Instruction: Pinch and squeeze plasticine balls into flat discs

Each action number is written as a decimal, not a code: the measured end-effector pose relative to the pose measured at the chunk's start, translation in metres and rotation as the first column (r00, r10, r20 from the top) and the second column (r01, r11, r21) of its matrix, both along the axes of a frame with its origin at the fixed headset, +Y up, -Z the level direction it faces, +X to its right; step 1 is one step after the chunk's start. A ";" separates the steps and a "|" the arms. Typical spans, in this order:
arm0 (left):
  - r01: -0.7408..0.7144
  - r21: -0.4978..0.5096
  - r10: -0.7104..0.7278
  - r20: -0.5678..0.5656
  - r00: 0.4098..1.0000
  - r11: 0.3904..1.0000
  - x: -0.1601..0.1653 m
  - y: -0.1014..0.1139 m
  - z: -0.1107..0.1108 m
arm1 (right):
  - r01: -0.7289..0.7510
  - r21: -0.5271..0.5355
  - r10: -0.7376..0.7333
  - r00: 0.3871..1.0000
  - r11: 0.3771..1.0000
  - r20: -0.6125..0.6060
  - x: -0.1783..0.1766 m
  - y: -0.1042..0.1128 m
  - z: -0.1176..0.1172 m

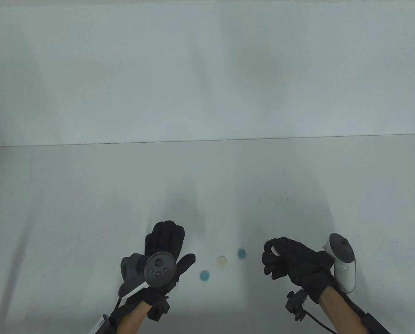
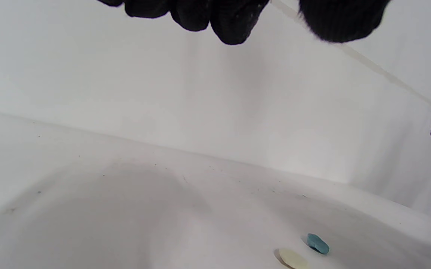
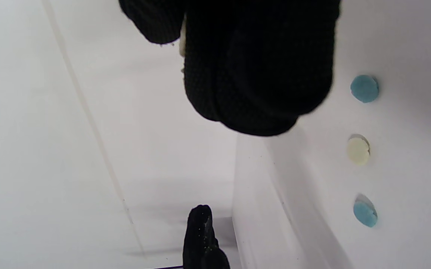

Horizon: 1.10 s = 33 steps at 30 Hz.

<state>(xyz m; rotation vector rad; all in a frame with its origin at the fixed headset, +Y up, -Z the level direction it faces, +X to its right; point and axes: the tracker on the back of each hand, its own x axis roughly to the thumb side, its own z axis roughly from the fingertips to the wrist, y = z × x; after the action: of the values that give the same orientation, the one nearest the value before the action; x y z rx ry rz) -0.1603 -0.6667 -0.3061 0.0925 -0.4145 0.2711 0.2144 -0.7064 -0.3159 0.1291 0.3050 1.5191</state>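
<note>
Three flat plasticine discs lie in a diagonal row on the white table (image 1: 89, 215) between my hands: a blue disc (image 1: 205, 275) nearest my left hand, a cream disc (image 1: 222, 260) in the middle, and a second blue disc (image 1: 241, 253) nearest my right hand. My left hand (image 1: 177, 245) is spread open and empty, palm down, just left of the row. My right hand (image 1: 272, 255) is curled and pinches a small white plasticine piece (image 1: 273, 249), also visible in the right wrist view (image 3: 182, 43). The right wrist view shows all three discs: blue (image 3: 365, 88), cream (image 3: 358, 150), blue (image 3: 365, 213).
The table's far edge meets a white wall (image 1: 207, 69). The left wrist view shows my left fingertips (image 2: 234, 26) above the table, with the cream disc (image 2: 293, 258) and a blue disc (image 2: 318, 243) at the lower right.
</note>
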 end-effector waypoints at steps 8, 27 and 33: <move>-0.002 0.015 0.002 -0.006 1.000 1.000 -0.001 0.001 0.000 | -0.025 -0.019 0.026 0.998 1.000 0.058 0.004 -0.003 0.000; -0.017 0.023 0.017 0.006 1.000 1.000 -0.002 0.002 0.002 | -0.087 0.010 0.086 0.992 0.996 0.087 0.005 -0.002 0.000; -0.014 0.015 0.014 -0.006 1.000 1.000 -0.002 0.001 0.001 | -0.039 -0.021 0.039 0.999 0.999 0.015 0.003 -0.007 -0.001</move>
<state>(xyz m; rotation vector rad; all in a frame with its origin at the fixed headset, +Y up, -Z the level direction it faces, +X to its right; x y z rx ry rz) -0.1626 -0.6657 -0.3053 0.1108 -0.4102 0.2817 0.2174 -0.7130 -0.3166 0.0951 0.3126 1.5544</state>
